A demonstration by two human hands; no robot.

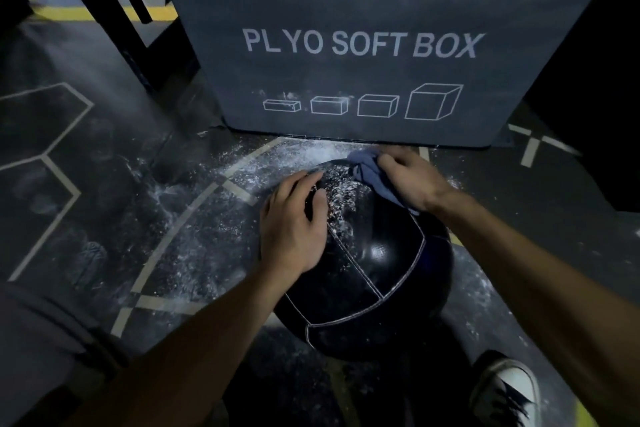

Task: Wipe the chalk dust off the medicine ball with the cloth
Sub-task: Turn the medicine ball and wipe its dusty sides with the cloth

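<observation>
A black medicine ball point(367, 274) with pale stitched seams sits on the dark gym floor in the lower middle of the head view. White chalk dust point(341, 199) speckles its upper far side. My left hand point(294, 222) lies flat on the ball's upper left, fingers spread and fairly straight. My right hand point(408, 177) grips a bunched blue-grey cloth point(369, 166) against the ball's far top right edge. Part of the cloth hangs below my right wrist.
A grey padded box point(363, 80) printed "PLYO SOFT BOX" stands just behind the ball. Chalk dust point(207, 239) is scattered over the floor left of and behind the ball. My shoe point(509, 392) shows at bottom right. A black rack leg point(114, 10) rises at upper left.
</observation>
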